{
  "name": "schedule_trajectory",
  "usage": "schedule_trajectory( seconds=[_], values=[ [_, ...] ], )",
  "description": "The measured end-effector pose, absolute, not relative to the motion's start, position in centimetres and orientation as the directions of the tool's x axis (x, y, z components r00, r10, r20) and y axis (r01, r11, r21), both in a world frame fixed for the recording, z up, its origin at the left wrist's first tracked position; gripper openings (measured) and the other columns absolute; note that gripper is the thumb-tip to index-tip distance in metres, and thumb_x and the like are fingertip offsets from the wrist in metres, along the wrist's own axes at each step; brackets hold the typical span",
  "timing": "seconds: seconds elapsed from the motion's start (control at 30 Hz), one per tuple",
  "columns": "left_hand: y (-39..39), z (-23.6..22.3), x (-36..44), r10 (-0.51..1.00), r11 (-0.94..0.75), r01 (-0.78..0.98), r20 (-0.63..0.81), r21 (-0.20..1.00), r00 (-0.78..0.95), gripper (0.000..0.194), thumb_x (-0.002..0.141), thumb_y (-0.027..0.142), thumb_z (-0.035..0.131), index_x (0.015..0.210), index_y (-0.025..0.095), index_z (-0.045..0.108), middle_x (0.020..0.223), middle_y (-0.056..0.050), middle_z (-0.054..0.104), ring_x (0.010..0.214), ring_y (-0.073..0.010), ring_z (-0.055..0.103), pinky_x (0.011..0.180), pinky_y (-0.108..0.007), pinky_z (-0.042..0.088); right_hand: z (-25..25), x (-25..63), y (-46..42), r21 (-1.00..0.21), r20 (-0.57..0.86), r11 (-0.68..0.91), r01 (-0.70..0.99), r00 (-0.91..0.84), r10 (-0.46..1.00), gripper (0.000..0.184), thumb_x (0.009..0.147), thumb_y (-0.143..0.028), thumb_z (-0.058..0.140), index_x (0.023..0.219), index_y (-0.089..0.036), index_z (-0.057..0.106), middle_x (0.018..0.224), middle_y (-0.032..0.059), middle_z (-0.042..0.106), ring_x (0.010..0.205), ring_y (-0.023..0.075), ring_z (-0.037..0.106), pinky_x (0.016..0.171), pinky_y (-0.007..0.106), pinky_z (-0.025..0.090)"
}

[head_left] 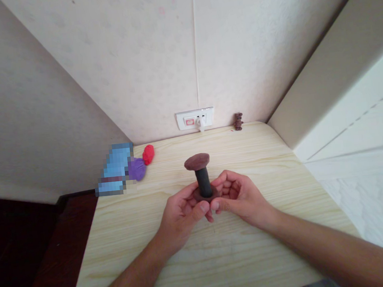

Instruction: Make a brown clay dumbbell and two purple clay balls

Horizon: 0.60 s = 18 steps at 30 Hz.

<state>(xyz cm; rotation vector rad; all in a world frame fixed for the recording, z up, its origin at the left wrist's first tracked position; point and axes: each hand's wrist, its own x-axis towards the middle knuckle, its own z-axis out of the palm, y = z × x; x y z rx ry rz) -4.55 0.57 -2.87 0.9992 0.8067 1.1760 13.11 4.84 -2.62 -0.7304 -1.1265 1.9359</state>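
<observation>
Both hands hold a spool-shaped piece (203, 182), which looks like modelling clay. It has a black cylinder in the middle and a brown disc at each end, and it stands nearly upright, leaning slightly left. My left hand (182, 212) is closed on the left side of the lower brown disc (201, 196), thumb in front. From the right, my right hand (239, 196) pinches the same disc between thumb and fingers. The upper brown disc (197, 162) is untouched. My fingers hide part of the lower disc's edge.
On the pale wooden table (121, 258), a red lump (148, 154) and a purple lump (137, 169) lie beside a blurred blue object (115, 169). A small brown bear figure (238, 121) sits at the back right. Behind is a wall socket (189, 120) with a white plug.
</observation>
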Motion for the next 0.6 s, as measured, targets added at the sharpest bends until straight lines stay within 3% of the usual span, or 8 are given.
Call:
schedule_trajectory(
  seconds=[0.13, 0.3, 0.6],
  values=[
    [0.53, -2.79, -4.56, 0.975, 0.089, -0.344, -0.011, 0.935, 0.222, 0.037, 0.088, 0.025, 0.073, 0.124, 0.017, 0.07, 0.091, -0.007, 0.074, 0.064, -0.0113, 0.064, 0.06, -0.025, 0.058, -2.58, 13.19, 4.89, -0.889, -0.098, -0.323, -0.326, -0.552, 0.828, 0.041, 0.065, -0.024, 0.093, 0.087, -0.021, 0.058, 0.077, -0.0017, 0.076, 0.06, 0.0134, 0.072, 0.057, 0.026, 0.059],
    [0.39, -2.99, -4.5, 0.968, 0.086, -0.307, -0.007, 0.948, 0.251, 0.033, 0.09, 0.027, 0.07, 0.121, 0.016, 0.07, 0.086, -0.006, 0.07, 0.072, -0.0138, 0.065, 0.061, -0.024, 0.058, -3.1, 13.28, 4.81, -0.895, -0.123, -0.326, -0.305, -0.534, 0.836, 0.04, 0.066, -0.023, 0.093, 0.085, -0.019, 0.057, 0.072, -0.0023, 0.073, 0.055, 0.0087, 0.065, 0.053, 0.02, 0.053],
    [0.5, -3.11, -4.42, 0.97, 0.101, -0.306, -0.025, 0.947, 0.243, 0.039, 0.088, 0.025, 0.074, 0.125, 0.018, 0.068, 0.088, -0.005, 0.071, 0.071, -0.0128, 0.065, 0.062, -0.023, 0.058, -2.95, 13.21, 4.8, -0.906, -0.152, -0.332, -0.264, -0.528, 0.835, 0.044, 0.064, -0.026, 0.094, 0.085, -0.019, 0.056, 0.074, -0.0024, 0.07, 0.059, 0.0086, 0.061, 0.054, 0.02, 0.05]
  ],
)
